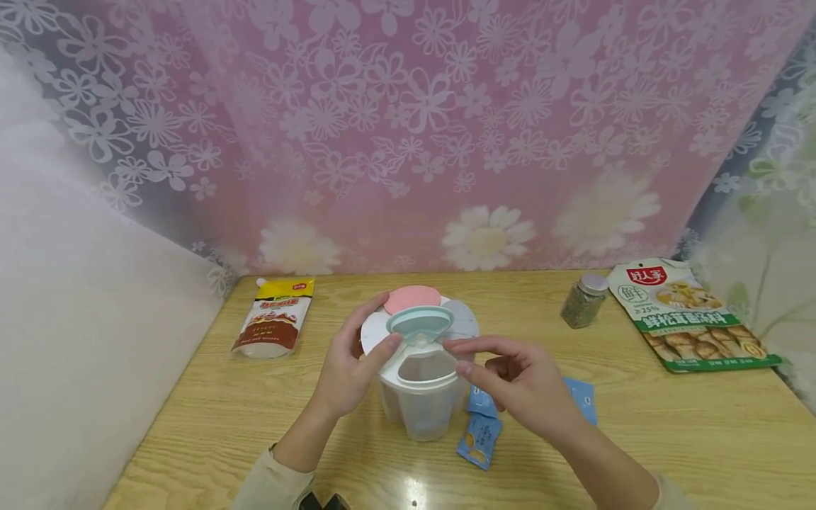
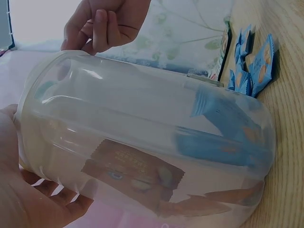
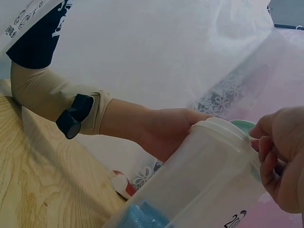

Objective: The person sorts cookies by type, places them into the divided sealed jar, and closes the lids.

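A clear plastic storage container [image 1: 426, 416] stands on the table, topped by a round white lid [image 1: 376, 331] with coloured flaps. Its mint-green flap [image 1: 421, 322] is raised over an opening facing me. My left hand [image 1: 347, 372] grips the container at the lid rim, thumb on top and fingers round the side. At the lid's right edge is my right hand [image 1: 525, 382], its index finger and thumb touching beside the opening and its other fingers loosely curled. Inside the container, the left wrist view shows blue packets [image 2: 213, 148] and a brown packet [image 2: 135, 171] in separate compartments.
Small blue packets [image 1: 481, 440] lie right of the container, partly under my right hand. A brown-and-yellow pouch [image 1: 277, 319] lies at left. A capped glass jar [image 1: 583, 301] and a green-and-white mushroom bag [image 1: 695, 319] are at right. A floral curtain [image 1: 408, 142] hangs behind.
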Tool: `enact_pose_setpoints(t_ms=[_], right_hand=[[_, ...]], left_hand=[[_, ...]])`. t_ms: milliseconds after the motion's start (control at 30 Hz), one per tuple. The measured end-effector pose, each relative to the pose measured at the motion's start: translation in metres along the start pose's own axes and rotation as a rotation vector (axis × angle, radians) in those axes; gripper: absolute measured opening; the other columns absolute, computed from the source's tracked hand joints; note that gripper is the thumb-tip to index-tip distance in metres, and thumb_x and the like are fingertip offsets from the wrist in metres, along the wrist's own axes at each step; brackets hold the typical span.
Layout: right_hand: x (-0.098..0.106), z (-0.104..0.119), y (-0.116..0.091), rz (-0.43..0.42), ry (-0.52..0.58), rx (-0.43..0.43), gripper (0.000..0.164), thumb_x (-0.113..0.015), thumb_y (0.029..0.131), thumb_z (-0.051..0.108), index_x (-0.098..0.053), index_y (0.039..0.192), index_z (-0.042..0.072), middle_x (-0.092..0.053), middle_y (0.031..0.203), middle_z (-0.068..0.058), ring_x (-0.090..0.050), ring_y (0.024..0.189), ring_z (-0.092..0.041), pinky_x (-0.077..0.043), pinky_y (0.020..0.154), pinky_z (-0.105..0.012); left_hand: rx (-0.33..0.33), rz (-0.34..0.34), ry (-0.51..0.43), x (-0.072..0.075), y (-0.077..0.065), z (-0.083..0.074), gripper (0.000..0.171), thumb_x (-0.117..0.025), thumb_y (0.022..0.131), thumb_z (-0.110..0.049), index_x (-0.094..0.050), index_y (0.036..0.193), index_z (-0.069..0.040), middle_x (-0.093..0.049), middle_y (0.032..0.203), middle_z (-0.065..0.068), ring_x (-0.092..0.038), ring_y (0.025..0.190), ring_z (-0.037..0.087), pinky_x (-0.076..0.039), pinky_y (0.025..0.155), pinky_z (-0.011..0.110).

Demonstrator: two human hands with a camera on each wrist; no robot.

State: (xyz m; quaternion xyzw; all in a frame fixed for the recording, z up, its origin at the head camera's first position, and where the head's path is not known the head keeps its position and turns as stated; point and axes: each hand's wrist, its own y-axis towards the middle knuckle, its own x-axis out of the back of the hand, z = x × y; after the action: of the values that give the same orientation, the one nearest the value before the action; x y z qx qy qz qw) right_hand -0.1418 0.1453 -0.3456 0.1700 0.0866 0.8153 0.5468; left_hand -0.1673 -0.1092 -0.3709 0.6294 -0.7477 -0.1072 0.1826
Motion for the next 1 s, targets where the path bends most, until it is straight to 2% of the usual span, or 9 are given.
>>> enact_pose_setpoints(t_ms=[133, 200, 400, 500, 700, 1000], right_hand=[[0.006, -0.003, 0.001, 0.03, 0.077, -0.051, 0.024, -0.067, 0.094, 0.005, -0.071, 0.118, 0.008, -0.073, 0.118, 0.011, -0.03, 0.043, -0.017, -0.028, 0.033, -0.028], [0.01, -0.003, 0.001, 0.049, 0.124, -0.05, 0.025, -0.065, 0.094, 0.002, -0.071, 0.118, 0.009, -0.074, 0.117, 0.01, -0.029, 0.044, -0.018, -0.025, 0.034, -0.032], [0.031, -0.005, 0.005, 0.132, 0.202, 0.008, 0.034, -0.061, 0.094, -0.007, -0.069, 0.121, 0.013, -0.071, 0.117, 0.006, -0.034, 0.052, -0.02, -0.027, 0.04, -0.037], [0.046, -0.01, 0.009, 0.186, 0.216, 0.035, 0.037, -0.059, 0.093, -0.011, -0.067, 0.122, 0.01, -0.069, 0.116, 0.003, -0.034, 0.054, -0.02, -0.028, 0.043, -0.037], [0.079, -0.027, 0.016, 0.3, 0.174, 0.07, 0.039, -0.058, 0.09, -0.017, -0.064, 0.123, 0.002, -0.068, 0.115, 0.002, -0.03, 0.052, -0.02, -0.026, 0.041, -0.035], [0.117, -0.055, 0.021, 0.376, 0.089, -0.012, 0.035, -0.059, 0.091, -0.015, -0.061, 0.125, -0.005, -0.067, 0.12, -0.003, -0.032, 0.053, -0.023, -0.033, 0.046, -0.038]], left_hand=[[-0.006, -0.001, -0.004, 0.0, 0.0, 0.0, 0.06, -0.066, 0.094, -0.014, -0.044, 0.15, -0.01, -0.05, 0.147, 0.012, -0.06, 0.115, 0.015, -0.054, 0.092, 0.024], [-0.003, -0.001, -0.003, 0.0, 0.0, 0.0, 0.06, -0.066, 0.094, -0.013, -0.044, 0.15, -0.01, -0.049, 0.148, 0.012, -0.06, 0.115, 0.014, -0.054, 0.092, 0.024], [0.003, -0.004, 0.001, 0.0, 0.0, 0.0, 0.06, -0.066, 0.094, -0.013, -0.043, 0.15, -0.011, -0.049, 0.149, 0.011, -0.059, 0.117, 0.015, -0.054, 0.093, 0.023], [0.003, -0.008, 0.0, 0.0, 0.0, 0.0, 0.06, -0.066, 0.094, -0.013, -0.044, 0.15, -0.011, -0.049, 0.149, 0.012, -0.059, 0.117, 0.015, -0.054, 0.093, 0.024], [0.006, -0.014, 0.001, -0.001, 0.001, 0.0, 0.06, -0.067, 0.094, -0.014, -0.044, 0.15, -0.01, -0.049, 0.149, 0.011, -0.059, 0.117, 0.015, -0.053, 0.094, 0.023], [0.014, -0.011, 0.006, 0.0, 0.001, -0.001, 0.06, -0.067, 0.094, -0.014, -0.044, 0.15, -0.011, -0.048, 0.149, 0.01, -0.059, 0.116, 0.014, -0.053, 0.093, 0.023]])
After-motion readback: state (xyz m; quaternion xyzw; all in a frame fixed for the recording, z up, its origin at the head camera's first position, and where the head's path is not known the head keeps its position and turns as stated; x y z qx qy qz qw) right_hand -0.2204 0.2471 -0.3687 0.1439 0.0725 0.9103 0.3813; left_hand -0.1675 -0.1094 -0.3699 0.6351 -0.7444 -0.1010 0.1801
